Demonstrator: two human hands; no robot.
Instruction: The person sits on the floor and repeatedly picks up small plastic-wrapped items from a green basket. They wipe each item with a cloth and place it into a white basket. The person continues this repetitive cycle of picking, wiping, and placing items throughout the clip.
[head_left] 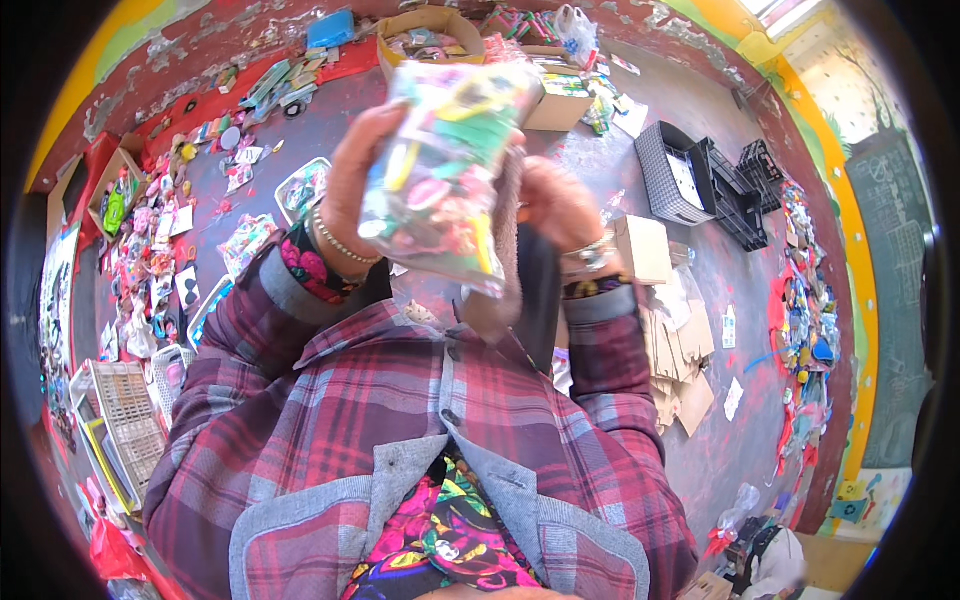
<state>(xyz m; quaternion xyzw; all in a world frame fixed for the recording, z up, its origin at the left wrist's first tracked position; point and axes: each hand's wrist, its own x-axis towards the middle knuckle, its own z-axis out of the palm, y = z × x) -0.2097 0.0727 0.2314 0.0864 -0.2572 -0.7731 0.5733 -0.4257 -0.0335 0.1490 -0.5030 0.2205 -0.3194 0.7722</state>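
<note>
In front of my chest I hold up a clear plastic bag (445, 170) packed with small colourful pieces. My left hand (358, 165) grips its left side, thumb and fingers around the edge. A brown cloth (509, 225) hangs along the bag's right side. My right hand (565, 203), smeared by motion, is closed on the cloth beside the bag; some of its fingertips are hidden behind the cloth.
Flattened cardboard (685, 350) and a small carton (643, 250) lie on the floor at right. Beyond them stand a patterned basket (672, 180) and black crates (735, 200). Piles of small goods (155, 250) line the left wall. A round cardboard container (385, 45) stands at the back.
</note>
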